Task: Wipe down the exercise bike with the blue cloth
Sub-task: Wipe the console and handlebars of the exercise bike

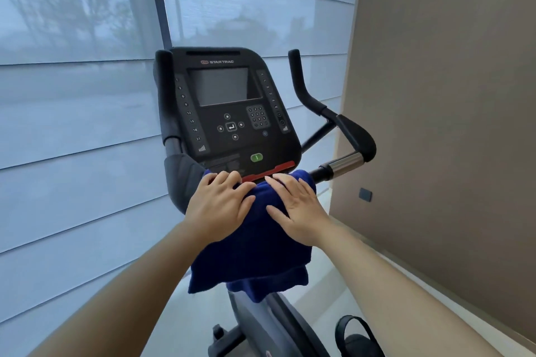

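Plainly we are at the wiping step, working at the front of the exercise bike [261,319]. The blue cloth [255,255] is draped over the part just below the console [229,101]. Its upper edge touches the red strip at the console's foot and its loose end hangs down over the frame.

Our left hand [220,206] lies flat on the cloth's upper left part, fingers fairly straight and pressing, grasping nothing. Our right hand [295,211] lies flat beside it on the upper right part, fingers spread, also pressing rather than gripping. The two hands are close together but apart.

What sits under the cloth is hidden. It may be the middle of the handlebar or a ledge beneath the console, and we cannot say which.

We judge the job to be early or midway. The screen, the keypad, the right handlebar [345,162] and the pedal [353,336] near the bottom edge of the view are bare of cloth.

The next move likely calls for:
- firm downward pressure through both palms;
- sliding the cloth sideways along the covered part;
- gathering it enough to carry it up over the console face.
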The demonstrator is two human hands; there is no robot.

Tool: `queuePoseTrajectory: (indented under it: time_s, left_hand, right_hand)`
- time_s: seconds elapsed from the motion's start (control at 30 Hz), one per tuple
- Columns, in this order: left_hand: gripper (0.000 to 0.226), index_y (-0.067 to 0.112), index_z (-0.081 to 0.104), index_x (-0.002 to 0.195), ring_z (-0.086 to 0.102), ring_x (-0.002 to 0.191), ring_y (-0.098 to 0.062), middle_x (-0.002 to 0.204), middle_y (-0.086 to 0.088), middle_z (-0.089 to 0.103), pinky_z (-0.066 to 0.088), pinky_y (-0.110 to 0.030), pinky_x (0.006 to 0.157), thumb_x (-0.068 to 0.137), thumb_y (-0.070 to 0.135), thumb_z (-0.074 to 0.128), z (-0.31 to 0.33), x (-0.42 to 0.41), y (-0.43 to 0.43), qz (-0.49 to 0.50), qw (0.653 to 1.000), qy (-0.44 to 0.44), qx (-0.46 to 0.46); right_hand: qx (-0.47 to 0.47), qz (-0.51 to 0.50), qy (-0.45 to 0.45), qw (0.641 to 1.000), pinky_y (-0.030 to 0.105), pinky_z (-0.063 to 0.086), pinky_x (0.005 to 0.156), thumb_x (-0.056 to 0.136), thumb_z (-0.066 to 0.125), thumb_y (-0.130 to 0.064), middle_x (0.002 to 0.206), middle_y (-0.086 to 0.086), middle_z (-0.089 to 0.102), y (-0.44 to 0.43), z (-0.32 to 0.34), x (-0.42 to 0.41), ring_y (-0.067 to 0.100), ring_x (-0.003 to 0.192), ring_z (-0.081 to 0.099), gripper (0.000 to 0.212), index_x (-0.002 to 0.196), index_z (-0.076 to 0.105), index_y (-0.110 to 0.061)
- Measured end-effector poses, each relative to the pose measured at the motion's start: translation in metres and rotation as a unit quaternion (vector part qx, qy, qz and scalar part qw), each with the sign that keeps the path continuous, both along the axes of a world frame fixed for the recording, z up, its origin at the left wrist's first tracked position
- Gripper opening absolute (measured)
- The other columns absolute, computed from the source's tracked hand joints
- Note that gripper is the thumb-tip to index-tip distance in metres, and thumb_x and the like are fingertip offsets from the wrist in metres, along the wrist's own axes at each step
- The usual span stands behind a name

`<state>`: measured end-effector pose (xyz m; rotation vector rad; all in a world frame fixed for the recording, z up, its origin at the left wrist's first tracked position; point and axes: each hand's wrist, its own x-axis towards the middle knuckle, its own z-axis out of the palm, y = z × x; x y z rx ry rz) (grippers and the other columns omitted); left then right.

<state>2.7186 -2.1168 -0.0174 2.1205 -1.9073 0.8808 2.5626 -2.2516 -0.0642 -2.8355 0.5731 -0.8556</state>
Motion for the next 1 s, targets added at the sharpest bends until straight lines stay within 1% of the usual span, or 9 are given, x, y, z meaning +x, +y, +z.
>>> queuePoseTrajectory:
  time_s: [0.17, 0.27, 0.4, 0.5, 0.57, 0.63, 0.83, 0.9, 1.0]
  left_hand:
    - [0.053, 0.032, 0.046, 0.129, 0.048, 0.095, -0.016, 0.105, 0.006, 0.052, 0.035, -0.032, 0.087, 0.09, 0.052, 0.016, 0.001, 0.001, 0.002, 0.011, 1.0, 0.011, 0.017]
    - [0.063, 0.032, 0.033, 0.138, 0.044, 0.106, -0.016, 0.113, 0.007, 0.047, 0.031, -0.033, 0.094, 0.086, 0.058, 0.008, 0.009, 0.002, -0.002, 0.004, 0.996, 0.07, 0.062]
    - [0.043, 0.025, 0.039, 0.137, 0.042, 0.12, -0.022, 0.127, 0.001, 0.05, 0.034, -0.037, 0.101, 0.098, 0.039, 0.026, 0.033, 0.017, -0.026, -0.036, 0.971, 0.216, 0.092]
    - [0.036, 0.021, 0.059, 0.115, 0.051, 0.111, -0.021, 0.12, 0.0, 0.06, 0.034, -0.039, 0.101, 0.097, 0.032, 0.029, 0.041, 0.033, -0.038, 0.019, 0.967, 0.157, 0.198]
    - [0.049, 0.019, 0.066, 0.089, 0.056, 0.088, -0.02, 0.097, -0.001, 0.068, 0.036, -0.037, 0.091, 0.096, 0.039, 0.022, 0.036, 0.034, -0.04, 0.051, 0.966, 0.093, 0.237]
    - [0.055, 0.02, 0.066, 0.076, 0.054, 0.073, -0.018, 0.081, 0.001, 0.068, 0.036, -0.034, 0.08, 0.095, 0.047, 0.022, 0.032, 0.034, -0.04, 0.043, 0.973, 0.081, 0.211]
    - [0.032, 0.02, 0.062, 0.096, 0.05, 0.092, -0.018, 0.094, 0.003, 0.057, 0.041, -0.03, 0.081, 0.096, 0.039, 0.036, 0.028, 0.029, -0.026, -0.073, 0.984, 0.157, 0.042]
    - [0.03, 0.019, 0.06, 0.096, 0.05, 0.088, -0.015, 0.091, 0.004, 0.055, 0.044, -0.029, 0.076, 0.096, 0.038, 0.037, 0.027, 0.022, -0.019, -0.086, 0.983, 0.159, -0.022]
    - [0.023, 0.021, 0.057, 0.095, 0.05, 0.084, -0.013, 0.09, 0.006, 0.053, 0.041, -0.025, 0.069, 0.092, 0.041, 0.046, 0.027, 0.011, -0.013, -0.104, 0.979, 0.171, -0.03]
  right_hand:
    - [0.117, 0.001, -0.16, 0.98, 0.031, 0.036, 0.106, 0.097, 0.039, -0.025, 0.125, -0.005, 0.057, 0.003, 0.012, 0.007, 0.009, 0.117, 0.048, 0.032, 0.124, 0.055, -0.023]
    - [0.122, -0.022, -0.18, 0.976, 0.026, 0.045, 0.095, 0.093, 0.049, -0.013, 0.114, -0.002, 0.062, 0.001, 0.03, 0.008, 0.013, 0.106, 0.055, 0.029, 0.12, 0.057, -0.02]
    - [0.064, -0.095, -0.037, 0.993, 0.03, 0.034, 0.101, 0.093, 0.047, -0.018, 0.128, 0.0, 0.056, -0.014, 0.053, 0.015, 0.018, 0.119, 0.046, 0.031, 0.124, 0.055, -0.018]
    - [0.046, -0.133, 0.127, 0.982, 0.039, 0.042, 0.093, 0.096, 0.032, -0.018, 0.116, 0.006, 0.062, -0.018, 0.055, 0.021, 0.026, 0.106, 0.053, 0.031, 0.11, 0.06, -0.015]
    - [0.107, -0.129, 0.088, 0.982, 0.035, 0.046, 0.084, 0.097, 0.031, -0.018, 0.101, 0.005, 0.064, -0.016, 0.051, 0.021, 0.023, 0.093, 0.057, 0.03, 0.098, 0.061, -0.016]
    - [0.16, -0.117, 0.0, 0.98, 0.027, 0.044, 0.077, 0.098, 0.034, -0.02, 0.092, -0.001, 0.062, -0.014, 0.045, 0.019, 0.016, 0.086, 0.057, 0.028, 0.093, 0.062, -0.017]
    - [0.102, -0.099, -0.162, 0.976, 0.011, 0.035, 0.07, 0.097, 0.043, -0.015, 0.091, -0.002, 0.06, -0.002, 0.032, 0.008, 0.008, 0.081, 0.051, 0.02, 0.095, 0.062, -0.012]
    - [0.102, -0.105, -0.171, 0.974, 0.009, 0.039, 0.067, 0.099, 0.039, -0.018, 0.088, -0.004, 0.057, 0.002, 0.032, 0.001, 0.008, 0.077, 0.052, 0.021, 0.094, 0.058, -0.014]
    - [0.131, -0.099, -0.125, 0.978, 0.022, 0.046, 0.061, 0.1, 0.031, -0.022, 0.082, -0.002, 0.056, 0.01, 0.032, -0.011, 0.009, 0.071, 0.054, 0.022, 0.087, 0.049, -0.017]
